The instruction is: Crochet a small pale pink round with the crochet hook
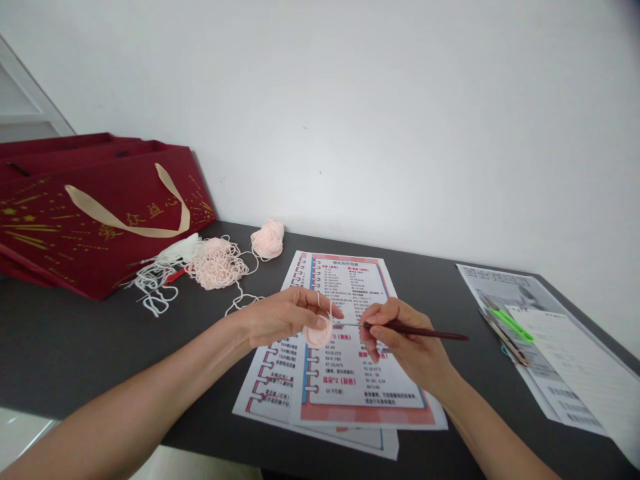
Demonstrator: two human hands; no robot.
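Between thumb and fingers, my left hand [295,313] pinches a small round piece of pale pink crochet [319,333], with a strand of yarn running over the fingers. My right hand [400,333] is closed around the dark red handle of a crochet hook [430,331]. The hook's thin metal shaft points left and its tip meets the edge of the crochet piece; the exact stitch is too small to make out. Both hands are above printed pattern sheets [370,393]. A loose heap of pink yarn [217,263] lies left of my left hand.
A pink yarn ball [268,239] sits near the wall, beside white yarn [159,273] and a partly hidden red item. Dark red gift bags [95,247] lean at the left. At the right, papers [575,347] carry a bright green tool [513,325] and slim implements on the dark table [210,413].
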